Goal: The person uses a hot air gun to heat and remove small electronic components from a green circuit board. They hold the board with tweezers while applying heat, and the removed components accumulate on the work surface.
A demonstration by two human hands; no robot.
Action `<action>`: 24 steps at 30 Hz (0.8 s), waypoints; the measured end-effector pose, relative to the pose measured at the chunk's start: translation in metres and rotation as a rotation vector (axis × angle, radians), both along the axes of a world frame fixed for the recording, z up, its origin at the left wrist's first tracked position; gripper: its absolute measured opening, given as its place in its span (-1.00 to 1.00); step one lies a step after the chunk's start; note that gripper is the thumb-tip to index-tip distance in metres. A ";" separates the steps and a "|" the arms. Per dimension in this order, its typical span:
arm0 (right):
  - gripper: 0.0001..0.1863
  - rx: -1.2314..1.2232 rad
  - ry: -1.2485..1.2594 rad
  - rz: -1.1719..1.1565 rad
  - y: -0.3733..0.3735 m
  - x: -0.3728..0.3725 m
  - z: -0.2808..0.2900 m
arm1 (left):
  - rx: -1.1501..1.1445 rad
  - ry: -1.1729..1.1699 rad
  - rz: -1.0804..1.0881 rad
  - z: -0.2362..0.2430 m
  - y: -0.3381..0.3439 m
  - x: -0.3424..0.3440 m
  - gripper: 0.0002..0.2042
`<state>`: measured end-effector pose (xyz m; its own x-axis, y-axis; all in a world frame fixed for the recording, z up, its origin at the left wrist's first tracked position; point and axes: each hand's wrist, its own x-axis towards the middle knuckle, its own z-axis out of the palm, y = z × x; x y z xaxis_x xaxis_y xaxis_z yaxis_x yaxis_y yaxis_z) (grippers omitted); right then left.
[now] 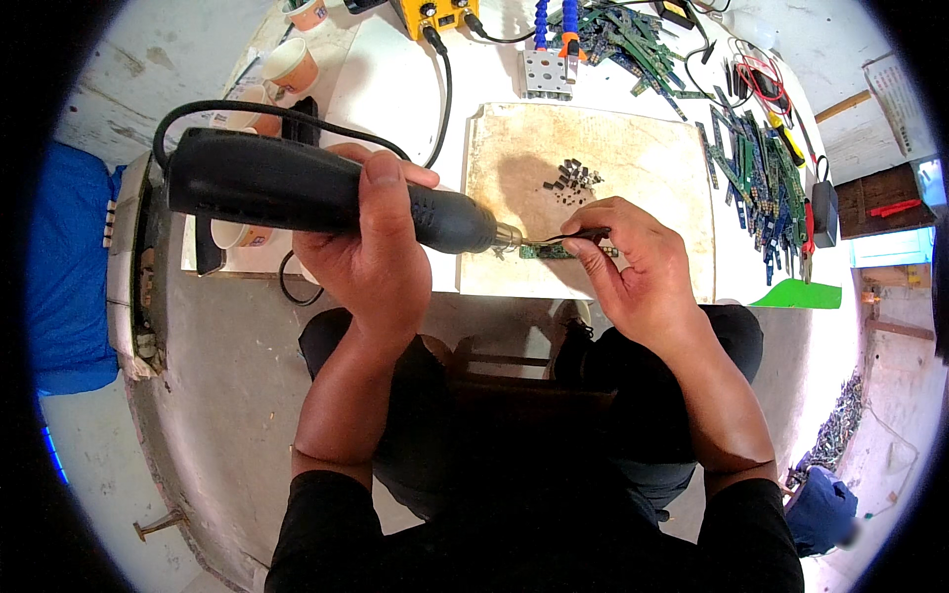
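Note:
My left hand (371, 237) is wrapped round the black handle of a hot air gun (287, 183). Its metal nozzle points right, close to the left end of a narrow green circuit board strip (559, 252) at the near edge of a stained tan work board (633, 158). Dark tweezers (585, 235) are pinched in my right hand (643, 262), their tips over the strip near the nozzle. Beyond that hand lies a small pile of black chips and tiny parts (573, 178).
Green circuit strips (756, 178) are heaped at the right, with more at the back (623, 44). A yellow control unit (440, 15) and a metal block with blue flexible arms (547, 74) stand behind. Paper cups (290, 65) line the left, beside the gun's black cable (287, 111).

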<state>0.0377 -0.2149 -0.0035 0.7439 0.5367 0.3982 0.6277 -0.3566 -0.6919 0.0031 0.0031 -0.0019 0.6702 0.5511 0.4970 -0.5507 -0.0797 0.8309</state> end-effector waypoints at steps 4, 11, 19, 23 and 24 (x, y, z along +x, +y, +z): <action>-0.90 0.002 0.014 -0.002 0.000 0.000 -0.001 | -0.001 -0.009 -0.016 0.001 0.000 -0.001 -0.88; -0.91 -0.003 -0.015 0.001 0.000 0.001 -0.001 | -0.011 -0.009 0.000 0.001 -0.001 0.000 -0.89; -0.91 -0.023 0.014 -0.013 -0.001 0.001 0.000 | -0.031 -0.009 -0.003 0.001 -0.001 0.000 -0.88; -0.91 -0.034 0.009 -0.017 -0.001 0.001 -0.001 | -0.026 -0.012 0.006 0.002 -0.002 0.000 -0.88; -0.91 -0.031 0.025 -0.026 -0.001 0.001 -0.001 | -0.021 -0.011 0.008 0.002 -0.001 0.000 -0.88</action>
